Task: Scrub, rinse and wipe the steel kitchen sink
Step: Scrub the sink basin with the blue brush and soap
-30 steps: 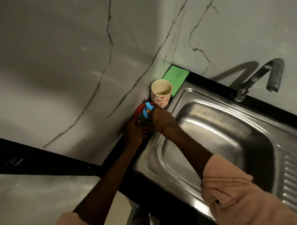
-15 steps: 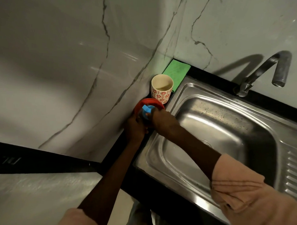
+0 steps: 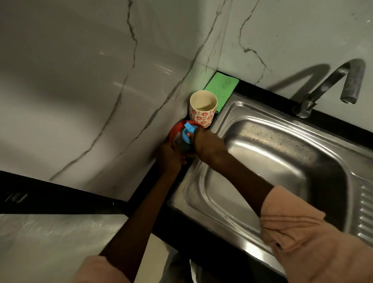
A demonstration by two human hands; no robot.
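Both hands at a blue-capped bottle beside the steel sink's far-left corner.

The left hand (image 3: 170, 155) curls round the dark body of the bottle (image 3: 184, 141) from the near side, while the right hand (image 3: 206, 144) pinches its blue cap (image 3: 188, 130); the bottle sits over a red dish (image 3: 175, 129) on the black counter (image 3: 267, 95), against the marble wall (image 3: 77, 95). Just beyond it stands a cream cup with red flowers (image 3: 202, 109), and behind that lies a green scrub pad (image 3: 222, 87) in the corner. The steel sink (image 3: 286, 157) fills the right, its ribbed drainboard (image 3: 369, 211) at the right edge, the tap (image 3: 331, 83) arching from the far rim. Peach sleeves (image 3: 315, 251) cover both upper arms.
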